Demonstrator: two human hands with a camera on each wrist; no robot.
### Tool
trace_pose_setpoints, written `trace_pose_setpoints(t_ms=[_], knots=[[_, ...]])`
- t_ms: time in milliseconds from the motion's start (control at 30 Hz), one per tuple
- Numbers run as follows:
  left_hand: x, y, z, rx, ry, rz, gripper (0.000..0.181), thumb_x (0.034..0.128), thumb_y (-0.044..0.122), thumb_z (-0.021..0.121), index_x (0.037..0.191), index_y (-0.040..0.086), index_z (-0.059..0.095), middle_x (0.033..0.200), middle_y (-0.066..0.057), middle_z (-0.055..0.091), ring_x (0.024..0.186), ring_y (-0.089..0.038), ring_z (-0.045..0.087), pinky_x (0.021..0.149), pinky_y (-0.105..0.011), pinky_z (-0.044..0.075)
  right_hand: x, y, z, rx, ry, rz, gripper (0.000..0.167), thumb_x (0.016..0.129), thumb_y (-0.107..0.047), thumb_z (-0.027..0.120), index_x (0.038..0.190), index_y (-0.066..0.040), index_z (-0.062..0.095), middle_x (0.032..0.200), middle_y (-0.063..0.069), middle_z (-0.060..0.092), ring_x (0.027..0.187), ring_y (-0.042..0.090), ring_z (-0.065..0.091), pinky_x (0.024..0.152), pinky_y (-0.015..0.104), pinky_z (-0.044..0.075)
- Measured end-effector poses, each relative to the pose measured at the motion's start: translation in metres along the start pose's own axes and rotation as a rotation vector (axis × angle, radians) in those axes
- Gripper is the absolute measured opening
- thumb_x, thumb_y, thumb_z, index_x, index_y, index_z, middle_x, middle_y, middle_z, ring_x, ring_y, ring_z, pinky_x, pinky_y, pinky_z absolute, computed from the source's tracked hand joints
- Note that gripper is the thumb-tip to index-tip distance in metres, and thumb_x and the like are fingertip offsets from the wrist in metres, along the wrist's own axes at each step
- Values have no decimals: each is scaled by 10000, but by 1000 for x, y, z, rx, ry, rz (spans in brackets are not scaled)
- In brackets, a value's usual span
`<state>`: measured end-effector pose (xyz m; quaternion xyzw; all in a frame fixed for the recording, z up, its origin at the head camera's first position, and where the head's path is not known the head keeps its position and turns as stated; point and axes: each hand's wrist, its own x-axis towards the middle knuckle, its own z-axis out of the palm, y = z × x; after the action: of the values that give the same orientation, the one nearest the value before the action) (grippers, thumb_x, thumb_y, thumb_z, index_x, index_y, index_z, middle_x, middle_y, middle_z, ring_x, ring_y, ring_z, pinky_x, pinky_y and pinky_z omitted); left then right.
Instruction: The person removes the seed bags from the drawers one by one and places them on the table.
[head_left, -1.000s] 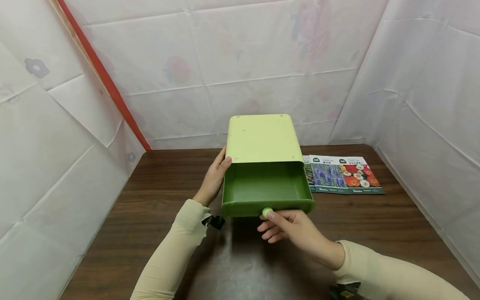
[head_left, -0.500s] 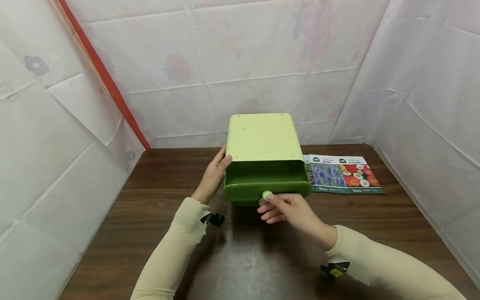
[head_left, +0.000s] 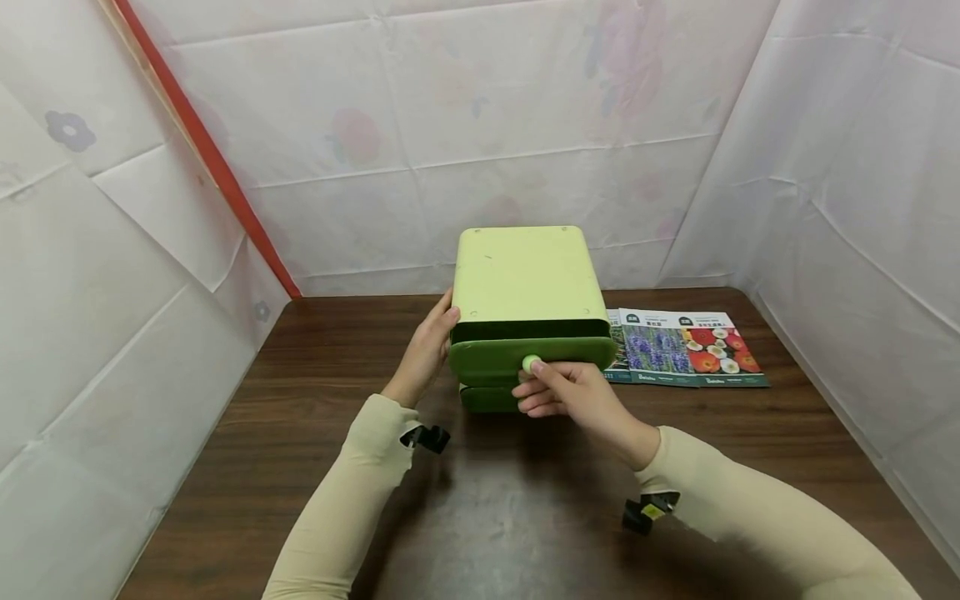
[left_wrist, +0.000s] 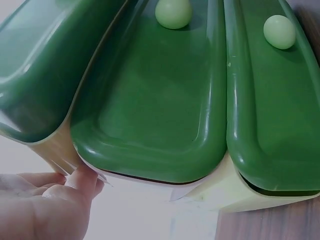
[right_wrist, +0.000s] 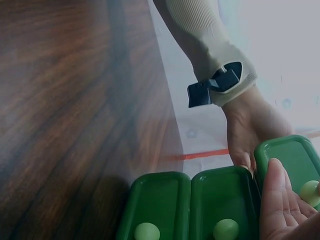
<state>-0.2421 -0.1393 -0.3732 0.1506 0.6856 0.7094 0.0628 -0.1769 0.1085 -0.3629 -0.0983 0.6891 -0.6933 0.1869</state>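
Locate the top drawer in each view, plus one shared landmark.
Head: top drawer, just right of and below center, partly open.
Left wrist: top drawer, upper-left corner, cut off by the frame.
Right wrist: top drawer, lower right, cut off, partly behind the right hand.
Landmark: left hand, near center in head, bottom left in left wrist, right of center in right wrist.

Fingers [left_wrist: 82, 180] against cabinet [left_wrist: 220, 192], green drawers [left_wrist: 150, 100], knobs [left_wrist: 173, 12]

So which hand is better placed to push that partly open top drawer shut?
Probably the right hand: it holds the knob on the front of the top drawer. The left hand rests against the side of the cabinet, so it seems better suited to steadying.
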Motion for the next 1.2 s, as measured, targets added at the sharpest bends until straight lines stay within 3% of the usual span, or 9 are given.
trace_pose_setpoints(t_ms=[33,67,100,133,233,367,700,1200], knots=[[0,0,0,-9,-5,0,650,1028,501,397,1581,289,128,1640,72,133,1135,-108,585,819,-237,477,1,0,0,4,7,1,557,1010,-386,537,1263,106,597,1012,132,748,834,171,738,794,386,596],[1,1,1,-19,-10,1,656,1029,499,397,1582,281,119,1643,77,115,1324,-132,470,943,-291,466,3,-1,0,6,9,-2,554,1010,-384,537,1263,106,597,1011,131,748,837,177,738,801,395,594],[1,1,1,-27,-11,0,659,1030,495,399,1584,275,115,1644,79,108,1445,-151,325,1048,-358,426,4,-1,-1,8,11,-7,551,1010,-382,537,1260,106,599,1006,128,748,837,181,739,811,412,591],[1,1,1,-33,-13,1,660,1032,488,400,1585,269,114,1646,74,105,1472,-167,285,1113,-424,379,6,-1,-1,10,15,-12,542,1012,-376,536,1254,104,604,1000,126,749,837,185,739,817,424,588],[1,1,1,-30,-10,5,642,1042,466,386,1586,257,116,1648,69,98,1502,-159,203,1179,-508,271,12,0,-2,18,22,-26,521,1015,-363,536,1243,99,613,983,111,751,831,178,740,833,452,579],[1,0,2,-35,-11,25,622,1053,436,363,1587,233,119,1650,53,98,1514,-155,152,1205,-498,220,19,0,-4,30,36,-25,499,1016,-358,534,1234,82,624,967,88,754,820,157,738,835,443,579],[2,-3,3,-47,-18,55,617,1052,416,363,1587,223,123,1648,48,106,1492,-149,225,1178,-474,275,25,-3,-6,32,42,-20,493,1022,-359,522,1249,67,620,980,86,752,826,140,733,788,350,597],[0,0,6,-21,6,63,653,1027,403,461,1582,258,149,1646,51,133,1499,-132,207,1199,-442,262,22,-7,-6,6,24,3,518,1027,-387,502,1262,62,611,985,81,747,831,132,728,833,402,585]])
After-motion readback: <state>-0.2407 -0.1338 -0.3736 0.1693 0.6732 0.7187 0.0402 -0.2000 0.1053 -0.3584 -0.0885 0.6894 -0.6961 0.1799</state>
